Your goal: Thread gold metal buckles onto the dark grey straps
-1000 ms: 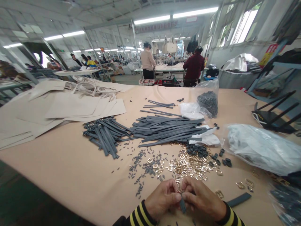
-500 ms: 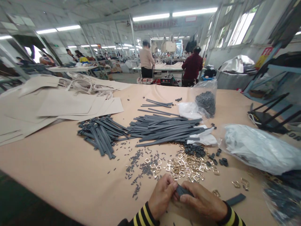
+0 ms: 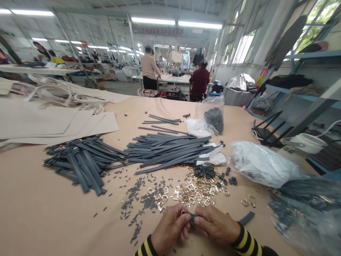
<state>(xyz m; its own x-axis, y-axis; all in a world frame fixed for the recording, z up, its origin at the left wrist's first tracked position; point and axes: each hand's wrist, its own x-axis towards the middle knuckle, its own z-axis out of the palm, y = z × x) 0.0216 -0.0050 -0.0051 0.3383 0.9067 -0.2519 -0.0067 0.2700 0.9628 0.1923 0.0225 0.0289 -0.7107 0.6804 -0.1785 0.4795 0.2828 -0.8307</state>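
The dark letters "OR" could be read on a tan panel [image 3: 295,156] at the right; the writing on a red banner [image 3: 160,31] and on a red and yellow sign [image 3: 262,76] was too blurred to be made out. Since half a second before, the view had been turned rightward, and more of a white bucket [image 3: 307,143] was shown. A dark strip [image 3: 192,219], seen hanging down a second earlier, was now held between the left hand [image 3: 169,227] and the right hand [image 3: 218,224], pinched by closed fingertips of both, above the near edge of a tan worktop [image 3: 66,220]. Just beyond, gold buckles [image 3: 191,192] were scattered, backed by piled dark strips [image 3: 167,147]; beige panels [image 3: 85,121] were stacked at the left. Two people [image 3: 149,67] were seen farther back, lit by ceiling tubes [image 3: 153,21].
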